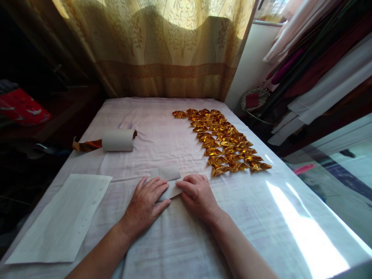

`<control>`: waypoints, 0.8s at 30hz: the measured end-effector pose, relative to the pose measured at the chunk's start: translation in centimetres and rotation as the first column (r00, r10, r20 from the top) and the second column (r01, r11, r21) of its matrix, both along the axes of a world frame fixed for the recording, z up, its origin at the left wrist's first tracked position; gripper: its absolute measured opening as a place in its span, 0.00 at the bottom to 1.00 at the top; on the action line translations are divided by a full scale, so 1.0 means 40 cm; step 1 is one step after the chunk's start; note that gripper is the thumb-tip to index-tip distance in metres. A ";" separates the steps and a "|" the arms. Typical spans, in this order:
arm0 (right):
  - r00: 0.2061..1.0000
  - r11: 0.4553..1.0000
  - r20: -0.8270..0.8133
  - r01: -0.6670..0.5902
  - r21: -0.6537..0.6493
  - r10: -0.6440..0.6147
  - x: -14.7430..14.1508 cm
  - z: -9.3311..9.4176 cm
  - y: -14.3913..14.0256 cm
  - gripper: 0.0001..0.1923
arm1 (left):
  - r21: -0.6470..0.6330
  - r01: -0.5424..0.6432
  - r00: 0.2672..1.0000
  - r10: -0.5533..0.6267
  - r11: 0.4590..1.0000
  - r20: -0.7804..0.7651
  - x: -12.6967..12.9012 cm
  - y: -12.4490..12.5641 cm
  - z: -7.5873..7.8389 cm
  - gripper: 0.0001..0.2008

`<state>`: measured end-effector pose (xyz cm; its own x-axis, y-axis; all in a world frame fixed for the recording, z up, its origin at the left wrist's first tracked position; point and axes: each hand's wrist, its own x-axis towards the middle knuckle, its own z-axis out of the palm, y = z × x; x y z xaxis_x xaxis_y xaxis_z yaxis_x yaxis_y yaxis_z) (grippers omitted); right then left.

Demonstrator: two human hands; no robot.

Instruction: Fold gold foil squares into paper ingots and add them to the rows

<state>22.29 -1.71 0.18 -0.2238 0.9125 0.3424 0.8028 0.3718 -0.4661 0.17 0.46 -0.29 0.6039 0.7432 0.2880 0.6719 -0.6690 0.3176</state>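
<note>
Both of my hands press flat on a small sheet of pale paper [166,175] lying on the cloth-covered table [180,240]. My left hand [145,205] covers the sheet's left part, fingers spread and pointing right. My right hand [197,193] rests on its right edge, fingers curled down on the fold. The far part of the sheet sticks out beyond my fingers. Neither hand lifts the paper.
Several folded gold foil pieces [223,141] lie in rows at the right. A roll of foil paper [117,140] with a gold tail lies at the left. A long white sheet [62,219] sits near the left front edge. A curtain [162,46] hangs behind.
</note>
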 end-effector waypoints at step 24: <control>0.986 0.984 -0.042 0.160 -0.079 -0.164 -0.045 -0.006 0.048 0.05 | 0.205 -0.037 0.998 0.027 0.978 0.050 -0.001 0.016 0.010 0.13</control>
<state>20.49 0.22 -0.06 -0.0556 0.9589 0.2783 0.8256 0.2009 -0.5273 0.11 1.09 0.13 0.5631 0.6838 0.4640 0.6814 -0.7019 0.2075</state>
